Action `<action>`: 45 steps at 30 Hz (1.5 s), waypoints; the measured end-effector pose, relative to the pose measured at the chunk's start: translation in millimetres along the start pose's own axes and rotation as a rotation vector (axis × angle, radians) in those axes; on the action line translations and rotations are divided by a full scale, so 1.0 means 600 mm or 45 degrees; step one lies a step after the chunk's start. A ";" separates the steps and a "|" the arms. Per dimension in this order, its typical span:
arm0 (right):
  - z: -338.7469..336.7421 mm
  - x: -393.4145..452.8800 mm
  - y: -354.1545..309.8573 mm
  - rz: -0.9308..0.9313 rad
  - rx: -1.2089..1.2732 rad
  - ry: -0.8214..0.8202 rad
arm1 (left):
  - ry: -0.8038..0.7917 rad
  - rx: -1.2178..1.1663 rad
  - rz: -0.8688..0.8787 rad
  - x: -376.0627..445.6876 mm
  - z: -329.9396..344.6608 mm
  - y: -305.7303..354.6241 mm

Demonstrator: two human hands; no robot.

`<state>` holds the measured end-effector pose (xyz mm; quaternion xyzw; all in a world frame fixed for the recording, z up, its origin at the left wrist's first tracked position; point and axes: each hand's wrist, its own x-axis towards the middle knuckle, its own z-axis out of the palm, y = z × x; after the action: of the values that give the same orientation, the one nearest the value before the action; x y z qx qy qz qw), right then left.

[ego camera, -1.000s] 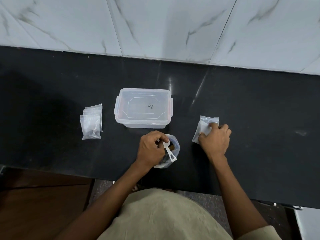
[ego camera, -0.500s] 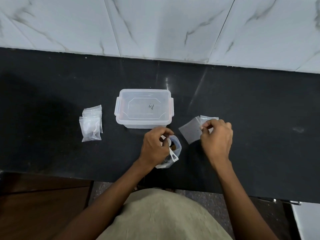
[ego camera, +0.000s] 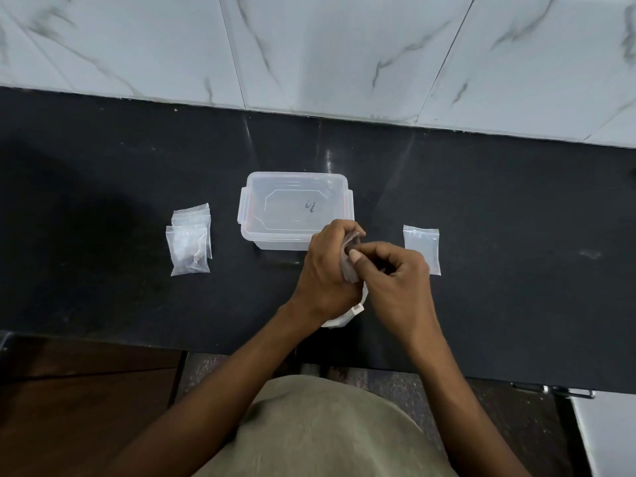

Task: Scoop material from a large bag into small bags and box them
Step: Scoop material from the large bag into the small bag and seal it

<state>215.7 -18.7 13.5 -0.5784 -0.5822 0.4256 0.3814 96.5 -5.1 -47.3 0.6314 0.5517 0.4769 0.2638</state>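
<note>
So on the far left of the black stone bench (ego camera: 103,201) there's a little stack of small clear plastic zip bags (ego camera: 190,245), overlapped on each other and lying flat. The front one looks like it has a bit of dark stuff in its lower corner, though it's too small to say what. Well apart from those, around the middle of the bench, sits a clear rectangular plastic box (ego camera: 296,210) with clip tabs on its short sides and some dark scribble on it. Can't tell whether the lid is on or not, it's all see-through.

Right in front of the box, both hands are bunched up together. The left hand (ego camera: 323,270) is curled closed around a small clear plastic bag (ego camera: 350,256), gripping it from the left, and its knuckles overlap the near right corner of the box from this angle. The right hand (ego camera: 395,280) is pinching the same bag from the other side, thumb and forefinger pressed together on its upper edge. Poking out under the two hands, near the front edge of the bench, is a white plastic piece (ego camera: 344,315); most of it is hidden, so not sure what exactly.

Just to the right of the right hand, another empty small clear zip bag (ego camera: 421,247) lies flat on the bench, its lower left bit tucked behind the knuckles. White marble-look tiles (ego camera: 344,46) run along the back.
</note>
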 end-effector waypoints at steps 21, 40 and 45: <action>0.030 -0.012 0.012 -0.263 -0.424 -0.132 | 0.010 -0.056 0.031 -0.035 -0.061 -0.028; 0.053 -0.024 0.131 0.285 -0.760 -0.178 | -0.246 0.348 -1.000 -0.048 -0.030 -0.082; 0.053 -0.021 0.140 0.298 -0.749 -0.128 | -0.215 0.239 -1.133 -0.040 -0.032 -0.084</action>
<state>215.6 -35.9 -75.9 -0.7051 -0.6280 0.3079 0.1170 58.5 -18.8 -90.3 0.3911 0.7864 0.2120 0.4285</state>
